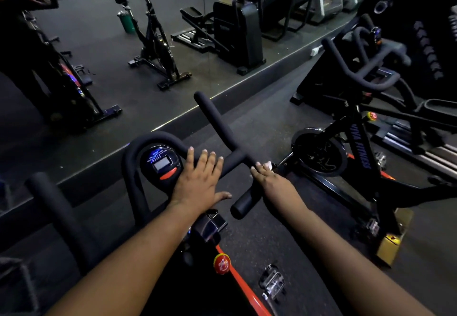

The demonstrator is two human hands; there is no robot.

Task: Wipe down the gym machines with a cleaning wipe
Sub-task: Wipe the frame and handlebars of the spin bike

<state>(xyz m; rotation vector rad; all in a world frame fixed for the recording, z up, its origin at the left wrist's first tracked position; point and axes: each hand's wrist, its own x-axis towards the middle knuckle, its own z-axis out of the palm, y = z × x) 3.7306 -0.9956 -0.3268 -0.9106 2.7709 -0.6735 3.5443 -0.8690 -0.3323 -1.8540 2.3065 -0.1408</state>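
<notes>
A black spin bike stands right below me, its padded handlebar (217,122) running up the middle of the view. My left hand (200,179) lies flat with straight fingers on the bar beside the small round console (162,165). My right hand (265,174) rests on the right branch of the handlebar with a white cleaning wipe (268,166) under its fingertips; only a small white corner of the wipe shows. How the right fingers hold the wipe is hard to make out.
A second black bike (356,140) stands close on the right. A wall mirror (111,51) ahead reflects bikes and a stepper. A red knob (221,263) and a pedal (272,282) sit below my arms. Another padded bar (59,212) rises at the left.
</notes>
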